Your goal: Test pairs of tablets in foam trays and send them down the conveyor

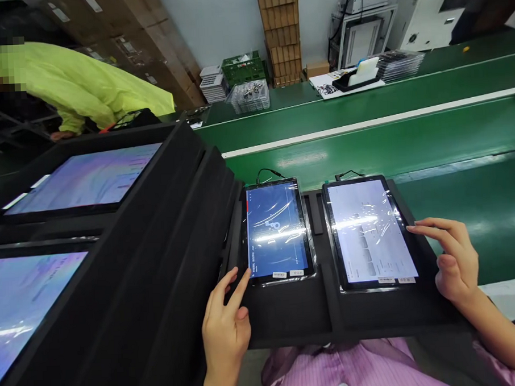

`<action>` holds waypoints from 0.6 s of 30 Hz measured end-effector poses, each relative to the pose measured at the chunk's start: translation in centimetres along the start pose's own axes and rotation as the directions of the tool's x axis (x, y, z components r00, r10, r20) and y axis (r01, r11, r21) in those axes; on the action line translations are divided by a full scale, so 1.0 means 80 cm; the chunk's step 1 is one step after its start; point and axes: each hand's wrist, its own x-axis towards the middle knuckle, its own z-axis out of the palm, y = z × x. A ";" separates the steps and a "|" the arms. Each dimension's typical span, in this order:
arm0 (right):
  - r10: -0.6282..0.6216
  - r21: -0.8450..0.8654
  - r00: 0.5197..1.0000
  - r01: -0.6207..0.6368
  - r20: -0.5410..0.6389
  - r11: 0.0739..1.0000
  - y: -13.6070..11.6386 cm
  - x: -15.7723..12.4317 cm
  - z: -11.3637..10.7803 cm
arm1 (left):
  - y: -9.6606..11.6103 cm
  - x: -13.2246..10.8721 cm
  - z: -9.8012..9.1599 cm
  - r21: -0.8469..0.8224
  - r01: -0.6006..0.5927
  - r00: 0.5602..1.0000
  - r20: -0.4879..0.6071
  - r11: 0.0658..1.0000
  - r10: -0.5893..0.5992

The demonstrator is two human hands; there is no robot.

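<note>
Two tablets lie face up, side by side, in a black foam tray [289,322]. The left tablet [277,243] shows a blue screen, and the right tablet [371,245] a pale grey-white one; clear film covers both. My left hand [227,325] has its fingers stretched out, a fingertip at the near left corner of the blue-screen tablet. At the right edge of the pale-screen tablet, my right hand [454,258] reaches in with extended fingers and holds nothing. Black cables [265,173] run from the far ends of the tablets.
Stacked black foam trays [174,236] rise on the left, with lit tablets [90,177] in the top one. Behind runs a green conveyor [365,125] with a pale rail. A person in a yellow jacket [86,81] stands back left, near cardboard boxes [148,44].
</note>
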 end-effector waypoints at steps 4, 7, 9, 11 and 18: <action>0.099 -0.050 0.994 -0.097 0.049 0.994 0.002 0.000 0.001 | -0.006 -0.004 0.000 -0.010 0.032 0.999 0.018 0.999 -0.032; 0.109 -0.122 0.983 -0.091 0.151 0.988 0.006 -0.004 0.005 | -0.011 -0.005 0.002 0.007 0.048 0.999 0.023 0.999 -0.048; 0.092 -0.181 0.976 -0.056 0.197 0.982 0.007 -0.007 0.008 | -0.012 -0.004 0.004 0.018 0.037 0.999 0.010 0.999 -0.037; 0.069 -0.242 0.973 -0.014 0.219 0.970 0.005 -0.009 0.011 | -0.013 -0.004 0.004 0.028 0.020 1.000 -0.018 0.999 -0.019; -0.111 -0.259 0.894 0.242 0.433 0.935 -0.015 -0.001 0.025 | -0.022 -0.002 0.001 0.090 -0.002 0.999 0.047 0.996 -0.002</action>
